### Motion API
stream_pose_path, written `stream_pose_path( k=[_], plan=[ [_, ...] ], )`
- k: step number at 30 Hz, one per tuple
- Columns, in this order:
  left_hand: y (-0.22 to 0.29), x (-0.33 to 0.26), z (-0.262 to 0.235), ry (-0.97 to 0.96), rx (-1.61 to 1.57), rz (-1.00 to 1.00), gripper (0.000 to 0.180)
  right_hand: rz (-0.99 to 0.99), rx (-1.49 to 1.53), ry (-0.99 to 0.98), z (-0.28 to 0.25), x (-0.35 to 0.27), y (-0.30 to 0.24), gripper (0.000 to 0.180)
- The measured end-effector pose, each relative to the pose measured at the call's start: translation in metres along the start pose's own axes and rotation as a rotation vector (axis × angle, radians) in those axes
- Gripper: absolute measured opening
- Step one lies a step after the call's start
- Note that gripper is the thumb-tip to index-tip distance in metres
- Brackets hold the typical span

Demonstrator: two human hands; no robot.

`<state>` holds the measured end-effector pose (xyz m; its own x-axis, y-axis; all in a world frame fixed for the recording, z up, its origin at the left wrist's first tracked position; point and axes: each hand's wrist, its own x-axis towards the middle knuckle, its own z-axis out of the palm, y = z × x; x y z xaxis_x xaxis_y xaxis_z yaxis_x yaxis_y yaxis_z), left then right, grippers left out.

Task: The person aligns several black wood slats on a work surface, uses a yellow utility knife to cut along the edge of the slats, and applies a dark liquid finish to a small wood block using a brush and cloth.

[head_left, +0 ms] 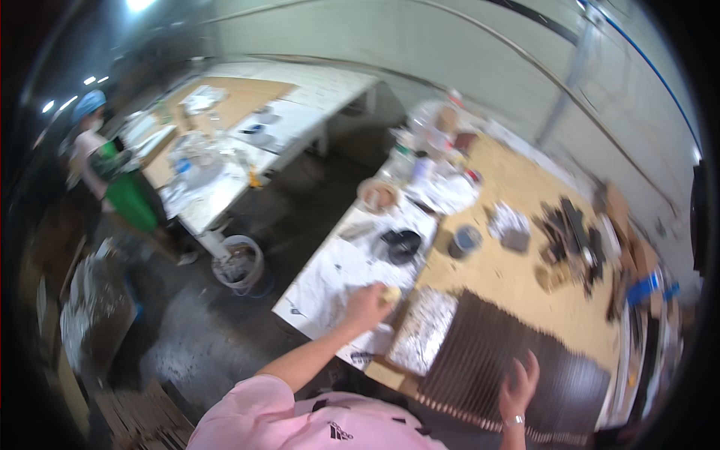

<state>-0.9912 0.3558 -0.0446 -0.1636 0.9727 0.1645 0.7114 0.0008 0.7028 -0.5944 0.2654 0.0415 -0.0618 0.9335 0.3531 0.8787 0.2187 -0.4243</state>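
My left hand [365,306] is closed around a small pale-yellow piece [391,294], perhaps a sponge, above the white-covered part of the table. Just beyond it lies a crumpled black bag or bowl [402,246]; which of these I cannot tell. My right hand [519,381] is open, its fingers apart, over a row of dark brown ridged strips [487,345] laid side by side. Whether it touches them I cannot tell. Between my hands, next to the strips, sits a foil-like silvery block [422,330].
On the table stand a grey cup [465,241], a round tub [377,195], bottles and a pile of dark scraps [574,232]. A bucket [238,264] is on the floor to the left. Farther left, a person in a green apron [131,196] stands by another table [315,97].
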Motion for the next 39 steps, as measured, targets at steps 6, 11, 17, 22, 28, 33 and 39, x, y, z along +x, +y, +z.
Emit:
stream_pose_path(
  k=[6,11,17,22,28,33,39],
  plan=[
    [0.031,-0.007,-0.011,-0.243,-1.362,-0.403,0.021,0.14,0.66,-0.135,0.061,0.014,-0.113,0.031],
    [0.052,-0.045,-0.009,-0.502,-1.755,-0.64,0.03,0.608,1.496,-0.329,0.104,0.037,-0.162,0.056],
    [0.043,-0.105,-0.04,-0.678,-1.688,-0.69,0.03,0.47,1.892,-0.601,0.107,0.02,-0.187,0.062],
    [0.033,-0.124,-0.098,-0.88,-1.069,-0.595,0.03,0.466,1.877,-0.553,0.109,0.007,-0.187,0.054],
    [0.047,-0.058,-0.184,-0.758,-0.463,0.005,0.019,0.58,1.797,-0.596,0.101,-0.014,-0.168,0.051],
    [0.154,0.046,-0.212,-0.589,0.154,0.684,0.034,0.576,1.829,-0.394,0.073,-0.03,-0.164,0.04],
    [0.363,0.085,-0.174,-1.03,0.48,0.744,0.028,0.556,1.828,-0.4,0.051,-0.041,-0.159,0.041]
  ],
)
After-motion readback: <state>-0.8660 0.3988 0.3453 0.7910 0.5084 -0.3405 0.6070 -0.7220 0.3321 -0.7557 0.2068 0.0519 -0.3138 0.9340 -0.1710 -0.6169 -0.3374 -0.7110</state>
